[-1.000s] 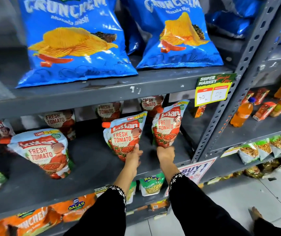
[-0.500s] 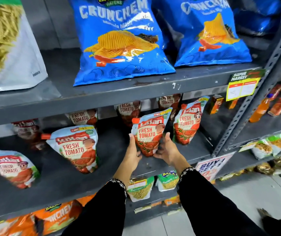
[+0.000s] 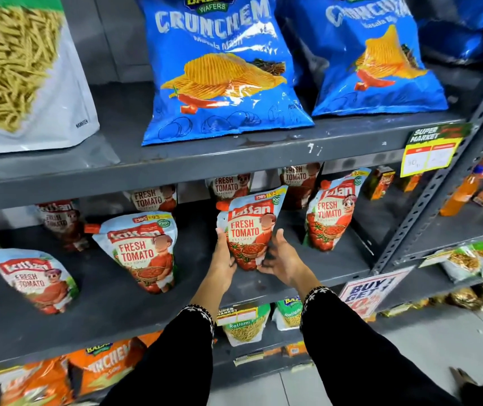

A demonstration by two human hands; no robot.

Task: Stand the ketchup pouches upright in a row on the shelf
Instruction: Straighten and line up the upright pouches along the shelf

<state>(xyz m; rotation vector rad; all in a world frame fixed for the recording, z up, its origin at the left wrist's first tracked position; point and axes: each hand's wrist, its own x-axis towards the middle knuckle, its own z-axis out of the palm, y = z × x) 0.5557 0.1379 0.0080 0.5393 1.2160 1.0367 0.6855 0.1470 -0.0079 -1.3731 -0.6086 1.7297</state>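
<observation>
A white and red ketchup pouch (image 3: 249, 230) stands upright near the front of the grey middle shelf (image 3: 111, 300). My left hand (image 3: 224, 259) presses its left side and my right hand (image 3: 281, 259) cups its lower right side. To the right another ketchup pouch (image 3: 332, 212) stands upright by itself. On the left, one pouch (image 3: 143, 250) stands near the front and another pouch (image 3: 38, 279) leans at the far left. Several more pouches (image 3: 154, 197) stand in a back row, partly hidden by the upper shelf's edge.
Blue crisp bags (image 3: 222, 68) and a white snack bag (image 3: 20, 68) sit on the upper shelf. A yellow price tag (image 3: 431, 153) hangs at its right end. A slotted upright post (image 3: 439, 186) bounds the shelf on the right. Snack packets (image 3: 243, 326) hang below.
My right hand has left the right pouch and come to the middle pouch, which both hands now hold. The view has shifted to the left and closer.
</observation>
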